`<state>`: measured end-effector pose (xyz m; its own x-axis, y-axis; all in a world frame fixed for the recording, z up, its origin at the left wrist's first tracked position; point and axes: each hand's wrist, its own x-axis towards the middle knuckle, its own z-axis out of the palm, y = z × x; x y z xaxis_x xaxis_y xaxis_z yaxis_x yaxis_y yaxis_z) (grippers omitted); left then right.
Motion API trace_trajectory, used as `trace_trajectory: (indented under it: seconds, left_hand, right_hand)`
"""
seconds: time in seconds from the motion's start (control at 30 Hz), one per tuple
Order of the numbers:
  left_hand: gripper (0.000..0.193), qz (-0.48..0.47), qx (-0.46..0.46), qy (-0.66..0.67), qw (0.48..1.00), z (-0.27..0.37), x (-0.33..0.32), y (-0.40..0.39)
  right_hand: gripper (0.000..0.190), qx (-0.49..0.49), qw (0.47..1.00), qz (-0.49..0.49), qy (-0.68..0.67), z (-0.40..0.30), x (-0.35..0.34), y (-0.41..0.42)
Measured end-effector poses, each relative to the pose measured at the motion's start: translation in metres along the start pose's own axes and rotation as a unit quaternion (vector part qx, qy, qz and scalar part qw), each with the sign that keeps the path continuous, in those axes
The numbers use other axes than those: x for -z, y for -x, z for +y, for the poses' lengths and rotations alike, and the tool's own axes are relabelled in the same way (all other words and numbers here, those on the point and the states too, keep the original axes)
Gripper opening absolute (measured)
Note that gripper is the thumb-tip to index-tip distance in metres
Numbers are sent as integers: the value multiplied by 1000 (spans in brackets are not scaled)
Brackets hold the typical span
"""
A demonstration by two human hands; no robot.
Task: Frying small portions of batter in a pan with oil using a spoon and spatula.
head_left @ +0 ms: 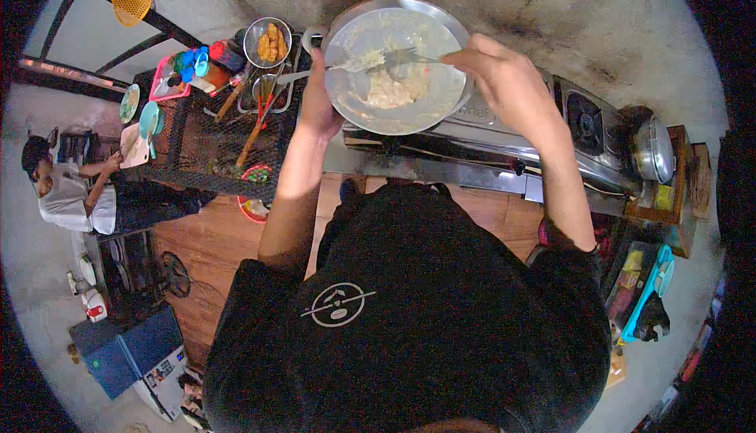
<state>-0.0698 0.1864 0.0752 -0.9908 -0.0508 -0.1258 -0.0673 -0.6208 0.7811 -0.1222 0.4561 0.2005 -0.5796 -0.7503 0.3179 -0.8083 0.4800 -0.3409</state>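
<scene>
A wide metal basin [354, 111] is held up in front of me over the gas stove. Pale, sticky batter [390, 93] lies in it, with smears along the inside wall. My left hand [322, 105] grips the basin's left rim, thumb upward. Beside that thumb, a utensil with a light handle [293, 77] crosses the rim; its inner end is coated in batter. My right hand [505, 76] pinches the handle of a fork-like utensil [407, 55], whose blurred head is over the batter. Its exact shape cannot be told.
The gas stove [490, 143] runs rightward to a metal pot [652, 149]. On the left, a strainer bowl [267, 43] of golden fried pieces stands beyond a black mesh rack [201, 143]. A co-worker [77, 191] at far left holds a cutting board [136, 146].
</scene>
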Motion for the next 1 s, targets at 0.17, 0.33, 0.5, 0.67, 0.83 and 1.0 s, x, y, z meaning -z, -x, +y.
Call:
trace_trajectory:
  seconds: [0.17,0.33,0.5,0.67,0.83,1.0]
  left_hand:
    - [74,-6,-15,6,1000,9,-7,6]
    - [75,17,-40,-2,999,12,-1,8]
    - [74,10,-55,7,998,9,1,6]
    - [74,21,-34,17,999,12,3,10]
    - [76,11,-32,-6,999,17,-4,12]
    - [77,4,-31,5,999,18,-5,13]
  right_hand:
    - [33,28,998,-10,-46,-8,-8,4]
    - [27,-48,999,9,-23,-46,8,24]
    - [27,25,995,89,-31,-58,-28,31]
    - [23,-25,999,35,9,-31,7,39]
    - [20,-41,995,76,54,4,2,-4]
    - [18,13,999,29,21,-2,-4,-18]
